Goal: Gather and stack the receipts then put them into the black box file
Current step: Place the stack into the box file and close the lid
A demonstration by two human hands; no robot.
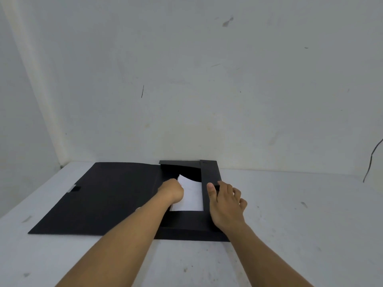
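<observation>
Receipts being seated in the black box file (116, 195), open on the counter (290, 214).

The receipts (191, 195) are gripped by the curled left hand (172, 190) inside the tray; the side flap is held back by the right hand (224, 201), fingers loosely spread, seemingly to keep the opening clear.

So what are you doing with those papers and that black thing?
A person is tucking a stack of white receipts into an open black box file lying on a white table. The left hand is curled over the left edge of the receipts, pushing them down into the file's tray. The right hand rests on the tray's right side flap, thumb on top, holding it back. The file's lid lies flat, opened to the left. The receipts' far end is still curled up, not lying flat yet.
</observation>
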